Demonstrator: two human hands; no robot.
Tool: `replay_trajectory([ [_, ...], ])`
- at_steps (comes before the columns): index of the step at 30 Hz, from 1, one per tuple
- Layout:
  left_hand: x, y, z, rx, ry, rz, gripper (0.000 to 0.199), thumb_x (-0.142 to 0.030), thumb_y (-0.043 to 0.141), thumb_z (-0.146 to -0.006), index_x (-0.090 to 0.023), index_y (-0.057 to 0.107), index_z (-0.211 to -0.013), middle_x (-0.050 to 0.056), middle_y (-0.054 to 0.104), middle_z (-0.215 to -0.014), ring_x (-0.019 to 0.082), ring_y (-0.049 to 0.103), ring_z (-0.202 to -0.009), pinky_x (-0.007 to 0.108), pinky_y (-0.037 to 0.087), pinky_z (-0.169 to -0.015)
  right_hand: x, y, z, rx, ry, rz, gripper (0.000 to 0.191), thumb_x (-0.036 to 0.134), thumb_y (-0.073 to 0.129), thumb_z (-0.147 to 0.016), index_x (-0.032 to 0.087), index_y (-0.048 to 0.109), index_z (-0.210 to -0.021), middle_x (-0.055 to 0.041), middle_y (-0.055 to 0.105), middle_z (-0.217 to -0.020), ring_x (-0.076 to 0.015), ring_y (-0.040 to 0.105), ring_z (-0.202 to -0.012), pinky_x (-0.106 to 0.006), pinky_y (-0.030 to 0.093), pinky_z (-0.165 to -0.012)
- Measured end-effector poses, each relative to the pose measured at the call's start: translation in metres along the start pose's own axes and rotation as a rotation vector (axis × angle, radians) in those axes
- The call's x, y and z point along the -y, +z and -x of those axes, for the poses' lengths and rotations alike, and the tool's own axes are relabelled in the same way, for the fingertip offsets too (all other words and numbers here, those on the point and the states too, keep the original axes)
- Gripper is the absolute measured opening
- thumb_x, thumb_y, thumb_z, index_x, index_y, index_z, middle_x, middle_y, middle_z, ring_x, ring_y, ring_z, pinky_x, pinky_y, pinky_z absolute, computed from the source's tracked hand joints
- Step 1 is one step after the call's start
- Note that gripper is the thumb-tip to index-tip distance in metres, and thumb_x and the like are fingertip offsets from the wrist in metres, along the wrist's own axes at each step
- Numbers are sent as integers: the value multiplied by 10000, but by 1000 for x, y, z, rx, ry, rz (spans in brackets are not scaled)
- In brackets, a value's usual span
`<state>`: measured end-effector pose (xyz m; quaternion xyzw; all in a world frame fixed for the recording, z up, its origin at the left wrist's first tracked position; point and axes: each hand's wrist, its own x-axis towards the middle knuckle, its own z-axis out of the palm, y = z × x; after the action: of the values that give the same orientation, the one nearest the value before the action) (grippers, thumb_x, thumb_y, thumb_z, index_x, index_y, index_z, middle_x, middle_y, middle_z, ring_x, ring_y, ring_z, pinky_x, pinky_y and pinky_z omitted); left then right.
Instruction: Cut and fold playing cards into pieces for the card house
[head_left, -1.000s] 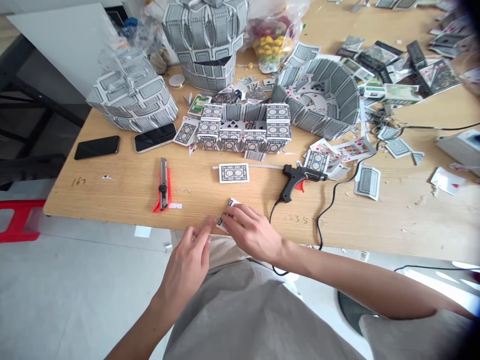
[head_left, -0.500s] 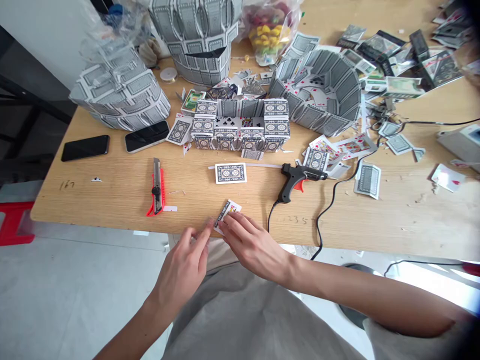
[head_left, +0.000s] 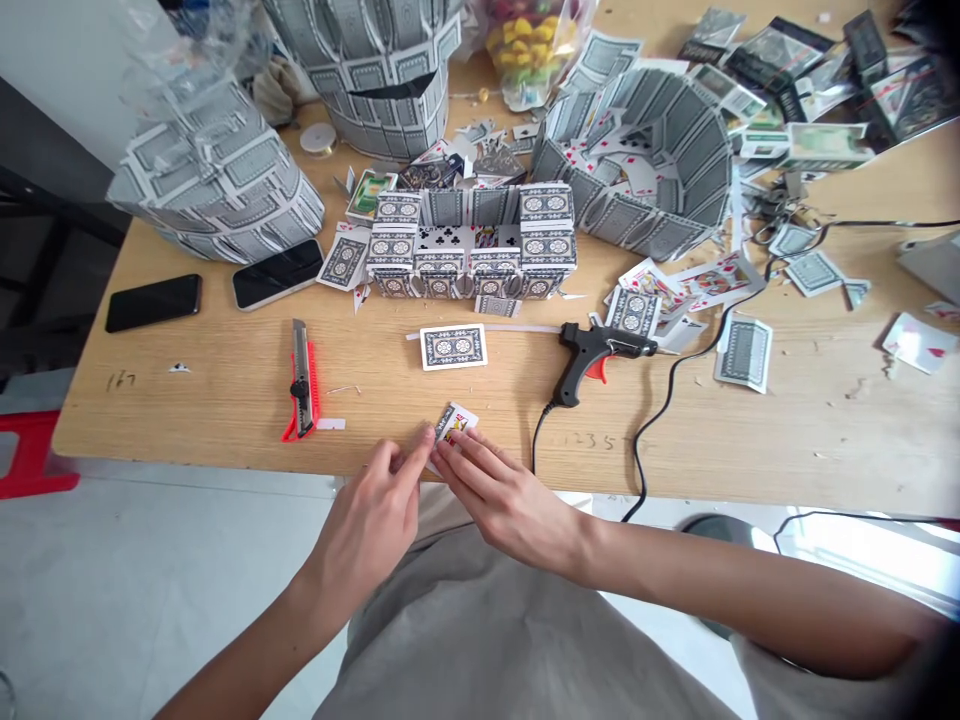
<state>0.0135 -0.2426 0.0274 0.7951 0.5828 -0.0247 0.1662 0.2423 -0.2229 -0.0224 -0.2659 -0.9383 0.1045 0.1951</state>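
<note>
Closer together now, both hands have drawn in on a small playing card (head_left: 455, 423), and the head view has swung slightly, carrying the desk (head_left: 180, 420) a little to the left. The card sits near the desk's front edge, with a red-and-yellow court figure showing on its face. Fingertips of the left hand (head_left: 367, 527) press against its lower left corner, while the fingers of the right hand (head_left: 502, 505) lie curled along its lower edge, pinching it between them. Whether it is lifted off the wood, I cannot tell.

Straight ahead stands an open-topped box built from cards (head_left: 471, 243), with a club card (head_left: 442, 238) and a court card (head_left: 487, 237) showing inside. To its right, a curved wall of cards (head_left: 637, 165) encloses loose red-suited cards in its hollow. Farther back, a clear plastic bag (head_left: 529, 45) holds yellow and red pieces. A tall card tower (head_left: 382, 80) has a dark slot low in its side. Nearer the hands, a flat card (head_left: 453, 347) lies between a red utility knife (head_left: 301, 385) and a hot glue gun (head_left: 600, 355).
</note>
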Motion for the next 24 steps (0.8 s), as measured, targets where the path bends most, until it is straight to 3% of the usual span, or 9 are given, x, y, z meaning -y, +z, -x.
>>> replay_trajectory([
  [10,1,-1,-16,6,12,42,595,-108,442,-1062,-269,522,-1629,70,640,-1052,171,715,-835,262,595,-719,-3,0,0,4,-43,-3,552,31,552,-988,-79,569,-1528,-288,639,-1534,-389,560,-1513,-535,499,-1285],
  [15,1,-5,-24,7,1,60,642,-89,464,-1034,-305,521,-1636,56,638,-1038,175,720,-840,259,588,-725,-4,-1,-1,5,-44,49,498,53,513,-1026,-34,614,-1506,-240,664,-1525,-361,601,-1477,-511,506,-1285],
  [19,6,-3,-24,-16,44,67,640,-68,454,-1018,-280,558,-1613,60,640,-1037,173,713,-837,264,598,-732,-4,-1,-1,-5,-47,46,504,62,520,-1025,-70,599,-1504,-261,659,-1521,-381,604,-1469,-515,509,-1281],
  [24,6,-2,-31,-13,40,39,653,-64,481,-1013,-304,557,-1615,63,644,-1064,176,710,-855,262,597,-738,-4,1,-1,0,-47,61,482,71,511,-1038,-33,627,-1494,-247,672,-1511,-359,609,-1469,-513,520,-1272],
])
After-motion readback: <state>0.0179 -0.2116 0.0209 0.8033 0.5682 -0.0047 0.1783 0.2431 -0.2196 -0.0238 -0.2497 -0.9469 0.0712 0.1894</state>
